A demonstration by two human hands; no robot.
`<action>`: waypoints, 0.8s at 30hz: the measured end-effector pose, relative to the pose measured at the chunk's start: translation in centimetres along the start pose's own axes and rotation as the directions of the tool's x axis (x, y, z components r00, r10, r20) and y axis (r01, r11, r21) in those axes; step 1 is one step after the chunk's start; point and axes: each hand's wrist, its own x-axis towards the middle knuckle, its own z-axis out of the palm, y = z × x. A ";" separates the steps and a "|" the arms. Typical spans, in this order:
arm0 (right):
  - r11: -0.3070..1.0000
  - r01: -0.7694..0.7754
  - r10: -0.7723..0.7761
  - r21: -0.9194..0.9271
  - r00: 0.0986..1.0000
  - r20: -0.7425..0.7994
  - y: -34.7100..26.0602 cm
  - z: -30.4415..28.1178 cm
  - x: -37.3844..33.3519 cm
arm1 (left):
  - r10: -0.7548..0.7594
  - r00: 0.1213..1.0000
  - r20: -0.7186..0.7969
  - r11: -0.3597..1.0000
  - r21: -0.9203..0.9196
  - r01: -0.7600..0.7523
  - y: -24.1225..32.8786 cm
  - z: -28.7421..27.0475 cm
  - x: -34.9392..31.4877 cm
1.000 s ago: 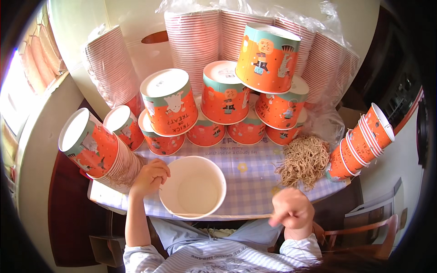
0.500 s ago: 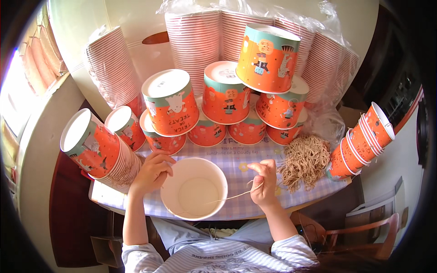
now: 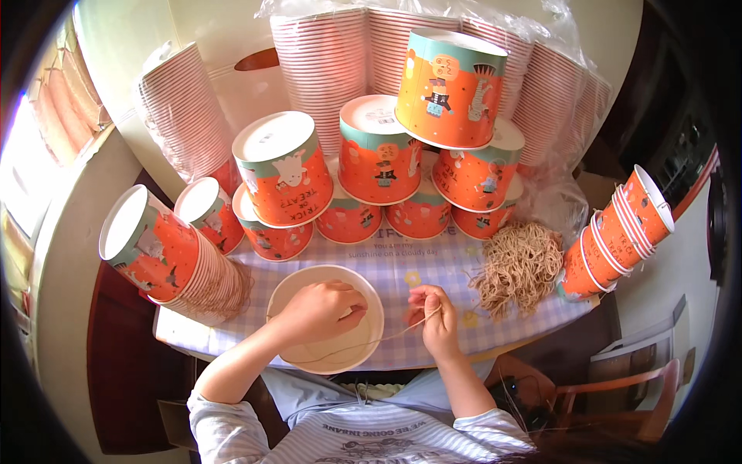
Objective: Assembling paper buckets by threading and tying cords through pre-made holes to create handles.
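A paper bucket (image 3: 284,290) with a white inside stands mouth up at the near edge of the table. Over its mouth hovers my left hand (image 3: 325,309), back up, the fingers loosely bent and nothing visible in them. Just right of the bucket, my right hand (image 3: 439,323) pinches a thin tan string (image 3: 396,335) between thumb and forefinger. From there the string sags across the bucket's mouth toward its left side; part of it is hidden under my left hand and forearm.
A tangled pile of tan string (image 3: 520,267) lies at right, beside tilted nested orange buckets (image 3: 610,243). Upside-down buckets (image 3: 282,166) are stacked ahead, before tall bagged stacks (image 3: 317,73). Another nested stack (image 3: 174,259) stands at left. A checkered cloth (image 3: 363,255) covers the table.
My left hand has swung right from the bucket's left rim to over its mouth. My right hand has shifted slightly left and turned inward, still holding the string.
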 end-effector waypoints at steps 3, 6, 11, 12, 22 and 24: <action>0.986 -0.021 0.021 0.163 1.000 0.000 0.9 0.2 -0.2 | -0.051 0.999 0.007 0.997 -0.050 0.051 0.1 0.5 0.4; 0.969 -0.047 0.042 0.241 0.999 0.027 1.5 -0.1 -0.6 | -0.112 0.993 0.036 0.985 -0.128 0.115 0.2 1.0 0.7; 0.948 -0.101 0.102 0.302 0.995 0.014 2.2 0.6 -1.0 | -0.104 0.986 0.133 0.972 -0.198 0.129 0.7 0.9 0.3; 0.932 -0.105 0.104 0.347 0.994 0.022 2.2 0.8 -1.0 | -0.103 0.979 0.174 0.982 -0.141 0.128 1.2 0.6 0.2; 0.675 -0.203 0.013 0.709 0.964 0.264 3.0 1.6 -1.2 | -0.069 0.960 0.271 0.974 -0.188 0.123 1.7 0.9 -1.0; 0.673 -0.233 0.036 0.702 0.959 0.283 3.1 1.7 -1.2 | -0.024 0.963 0.267 0.966 -0.240 0.091 1.1 1.1 -1.7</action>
